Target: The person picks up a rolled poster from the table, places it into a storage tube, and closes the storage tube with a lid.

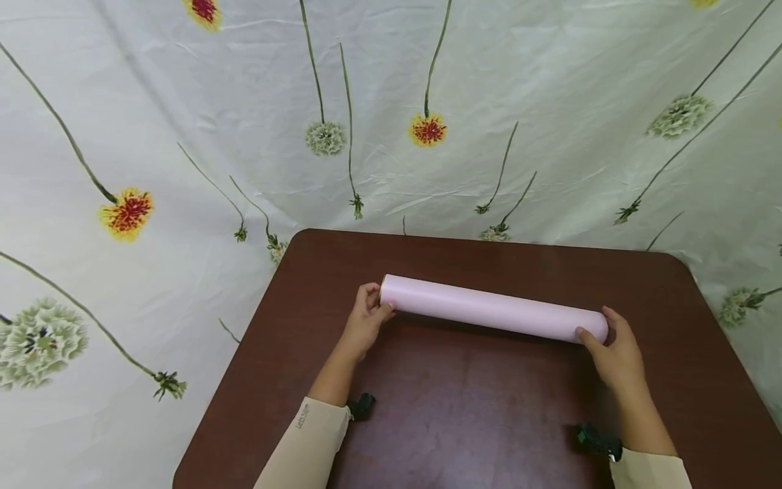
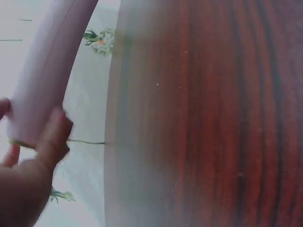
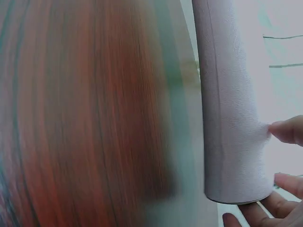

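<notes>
A long, pale pink roll of sheet material (image 1: 491, 309) slants slightly across the far half of the table, its right end nearer to me. My left hand (image 1: 364, 326) grips the left end, thumb on the near side. At the other end, my right hand (image 1: 622, 360) holds the roll between thumb and fingers. The right wrist view shows a fine texture on the roll (image 3: 234, 113) and a long edge line along it. Seen from the left wrist, the roll (image 2: 52, 61) appears raised off the tabletop.
The dark brown wooden table (image 1: 440, 407) has rounded far corners. Behind it and at its sides hangs a pale cloth (image 1: 244, 88) printed with flowers and dandelions. Dark devices are strapped at both wrists, the left device (image 1: 362, 406) and the right device (image 1: 595, 441).
</notes>
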Motion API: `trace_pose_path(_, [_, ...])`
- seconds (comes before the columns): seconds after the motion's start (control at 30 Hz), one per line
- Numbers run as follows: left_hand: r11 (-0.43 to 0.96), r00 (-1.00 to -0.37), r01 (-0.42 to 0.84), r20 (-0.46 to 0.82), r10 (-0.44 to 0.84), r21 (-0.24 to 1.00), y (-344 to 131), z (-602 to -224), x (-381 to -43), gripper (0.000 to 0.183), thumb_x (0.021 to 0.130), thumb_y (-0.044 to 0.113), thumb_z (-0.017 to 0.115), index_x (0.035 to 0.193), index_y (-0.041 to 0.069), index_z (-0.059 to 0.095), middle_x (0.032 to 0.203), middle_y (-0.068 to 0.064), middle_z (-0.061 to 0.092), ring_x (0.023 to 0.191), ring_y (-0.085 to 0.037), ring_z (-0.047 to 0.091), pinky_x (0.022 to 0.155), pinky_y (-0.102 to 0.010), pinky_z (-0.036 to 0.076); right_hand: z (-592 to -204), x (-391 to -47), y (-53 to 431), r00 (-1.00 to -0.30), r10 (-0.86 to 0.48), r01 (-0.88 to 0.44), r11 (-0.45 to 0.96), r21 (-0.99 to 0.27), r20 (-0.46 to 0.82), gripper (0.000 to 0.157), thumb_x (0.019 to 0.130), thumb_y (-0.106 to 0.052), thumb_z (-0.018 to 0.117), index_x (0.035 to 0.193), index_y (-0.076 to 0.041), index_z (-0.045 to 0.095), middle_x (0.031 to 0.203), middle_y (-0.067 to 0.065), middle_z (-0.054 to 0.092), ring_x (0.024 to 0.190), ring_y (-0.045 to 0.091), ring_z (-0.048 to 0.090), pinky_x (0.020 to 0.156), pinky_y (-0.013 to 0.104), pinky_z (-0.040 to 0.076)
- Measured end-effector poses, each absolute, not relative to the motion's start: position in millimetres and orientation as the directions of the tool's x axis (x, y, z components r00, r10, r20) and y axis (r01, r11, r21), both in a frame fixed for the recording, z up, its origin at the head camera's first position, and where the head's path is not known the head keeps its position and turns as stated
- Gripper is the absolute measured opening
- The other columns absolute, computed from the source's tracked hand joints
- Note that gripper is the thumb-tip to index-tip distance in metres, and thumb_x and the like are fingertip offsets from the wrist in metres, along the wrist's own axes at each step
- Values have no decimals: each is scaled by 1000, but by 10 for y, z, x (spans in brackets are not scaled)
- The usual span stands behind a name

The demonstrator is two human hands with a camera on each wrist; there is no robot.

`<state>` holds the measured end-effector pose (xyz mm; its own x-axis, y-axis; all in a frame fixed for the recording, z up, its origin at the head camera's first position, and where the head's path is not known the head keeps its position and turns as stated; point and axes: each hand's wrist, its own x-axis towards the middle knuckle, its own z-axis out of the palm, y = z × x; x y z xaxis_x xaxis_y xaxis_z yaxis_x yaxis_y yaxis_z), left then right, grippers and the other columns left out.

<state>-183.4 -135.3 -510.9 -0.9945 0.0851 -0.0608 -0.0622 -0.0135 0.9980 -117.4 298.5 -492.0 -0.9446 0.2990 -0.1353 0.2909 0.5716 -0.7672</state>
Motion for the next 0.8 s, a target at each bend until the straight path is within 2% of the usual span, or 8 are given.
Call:
trace_pose_path(0.07, [89,-997,-47,-51,50,995,-1349,-5125,-1825,41,103,11,56,138,9,35,150,-18,49,130,-28,57,105,-38,52,-4930,-1187,2942,-941,322,282,576,-767,-104,78,100,-39,59,161,-7,22,155,31,36,133,44,44,91,34,44])
trace_pose_path(0.1, [160,-999,-41,-46,28,986,-1347,-5131,-1815,43,103,13,56,142,11,36,148,-17,52,126,-27,59,102,-37,53,-4937,-1195,2917,-939,330,277,577,-768,-90,76,100,-38,60,160,-8,25,153,30,38,130,41,46,86,26,42])
trace_pose_path(0.2, [360,-999,-33,-24,-30,932,-1339,-5146,-1787,51,103,18,55,151,17,36,130,-17,63,105,-23,64,83,-33,55,-4959,-1224,2845,-937,343,266,574,-774,-68,71,100,-36,62,158,-10,32,150,28,40,126,38,48,80,18,36])
trace_pose_path(0.3, [478,-996,-70,-34,-84,876,-1340,-5153,-1764,56,102,24,56,154,23,36,117,-18,66,92,-26,61,75,-39,50,-4977,-1251,2783,-938,338,266,571,-777,-73,69,100,-37,61,158,-11,33,152,26,39,128,38,47,84,23,38])
trace_pose_path(0.4, [505,-990,-116,-60,-125,855,-1347,-5153,-1762,57,101,28,57,154,24,36,132,-19,64,113,-33,63,93,-50,50,-4990,-1266,2744,-939,335,272,570,-775,-83,68,100,-37,60,158,-12,34,155,26,37,130,38,47,88,32,42])
trace_pose_path(0.47, [514,-988,-127,-64,-138,849,-1356,-5150,-1762,56,101,29,58,153,22,39,141,-18,60,123,-33,60,101,-53,48,-4997,-1272,2730,-940,331,270,572,-774,-83,68,101,-35,60,158,-11,34,156,26,36,131,39,47,92,37,44])
trace_pose_path(0.67, [501,-982,-151,-72,-174,852,-1387,-5156,-1787,53,99,27,64,149,18,46,138,-14,64,115,-28,64,95,-47,52,-5031,-1307,2707,-952,302,236,602,-763,-57,66,100,-29,62,157,-9,35,155,29,36,128,42,49,95,47,45])
trace_pose_path(0.8, [487,-980,-166,-87,-181,857,-1422,-5175,-1830,53,99,26,65,148,16,48,142,-13,62,124,-28,62,100,-47,52,-5062,-1339,2696,-957,285,225,620,-752,-52,65,101,-28,62,157,-9,36,156,28,36,125,42,50,94,49,45])
